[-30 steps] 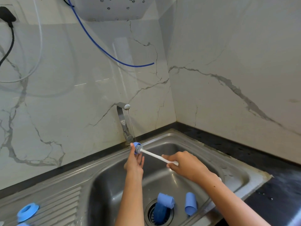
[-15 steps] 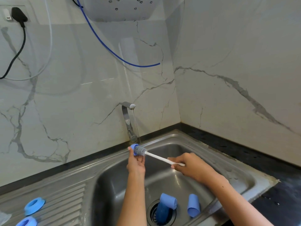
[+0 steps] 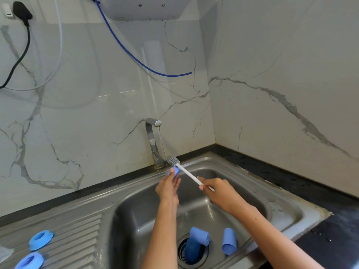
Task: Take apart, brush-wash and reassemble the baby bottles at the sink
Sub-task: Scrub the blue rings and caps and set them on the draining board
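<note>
Over the sink [image 3: 272, 195], the left hand [image 3: 168, 188] pinches a small blue bottle part [image 3: 174, 171] under the tap [image 3: 153, 140]; the right hand [image 3: 219, 193] grips the white brush [image 3: 186, 172], bristles just past the part at 12 o'clock. Two blue caps [image 3: 200, 234] lie by the drain at 6 o'clock, and two blue rings [image 3: 40, 239] sit on the drainboard at 8 o'clock, well apart from the hands.

Blue bottle parts [image 3: 199, 235]; white-handled grey brush [image 3: 173, 160]; grey-veined white marble wall [image 3: 281, 78].

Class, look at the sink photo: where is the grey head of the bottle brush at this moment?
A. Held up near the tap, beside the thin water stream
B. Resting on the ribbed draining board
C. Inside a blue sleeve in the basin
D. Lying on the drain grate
A: the right hand holds the bottle brush with its bristles raised beside the tap, above the small blue part in the left hand.
</note>
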A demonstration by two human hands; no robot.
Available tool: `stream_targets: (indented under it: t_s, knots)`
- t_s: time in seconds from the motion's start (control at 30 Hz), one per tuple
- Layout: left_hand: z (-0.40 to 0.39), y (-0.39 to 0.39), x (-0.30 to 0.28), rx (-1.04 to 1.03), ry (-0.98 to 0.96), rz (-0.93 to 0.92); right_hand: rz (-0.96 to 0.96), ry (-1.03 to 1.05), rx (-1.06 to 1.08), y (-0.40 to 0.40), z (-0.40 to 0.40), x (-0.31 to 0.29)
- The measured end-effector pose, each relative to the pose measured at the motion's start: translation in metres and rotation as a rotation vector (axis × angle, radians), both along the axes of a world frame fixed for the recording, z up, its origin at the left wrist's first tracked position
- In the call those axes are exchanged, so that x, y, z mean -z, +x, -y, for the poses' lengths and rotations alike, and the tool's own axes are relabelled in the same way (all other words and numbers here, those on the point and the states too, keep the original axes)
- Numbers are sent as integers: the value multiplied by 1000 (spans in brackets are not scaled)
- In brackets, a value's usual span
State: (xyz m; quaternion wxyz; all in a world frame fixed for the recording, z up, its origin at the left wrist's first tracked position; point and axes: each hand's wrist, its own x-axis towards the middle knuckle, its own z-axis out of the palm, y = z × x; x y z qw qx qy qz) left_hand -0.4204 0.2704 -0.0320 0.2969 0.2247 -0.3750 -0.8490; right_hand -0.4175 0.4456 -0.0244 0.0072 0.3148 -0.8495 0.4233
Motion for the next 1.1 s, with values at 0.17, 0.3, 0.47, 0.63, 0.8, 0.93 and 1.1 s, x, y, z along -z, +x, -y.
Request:
stream_targets:
  t_s: [0.17, 0.3, 0.47, 0.63, 0.8, 0.93, 1.1]
  knots:
    - [9, 2, 0, -125, 122, 6, 110, 6, -70, 9, -10, -2]
    - [-1, -1, 0, -66, 118, 7, 78, -13, -17, 13, -3, -5]
    - [-2, 0, 1, -50, 227, -53, 96, -4, -21, 14, 3, -4]
    - [17, 1, 6, -65, 222, -80, 195, -14, -59, 17, -9, -7]
    - [14, 2, -1, 56, 104, -84, 174, -50, -16, 15, -10, -9]
    - [10, 0, -2, 165, 78, -119, 205, -82, 13, 13, -3, -10]
    - [24, -9, -4, 119, 315, -238, 150, -16, 1, 10, -3, -6]
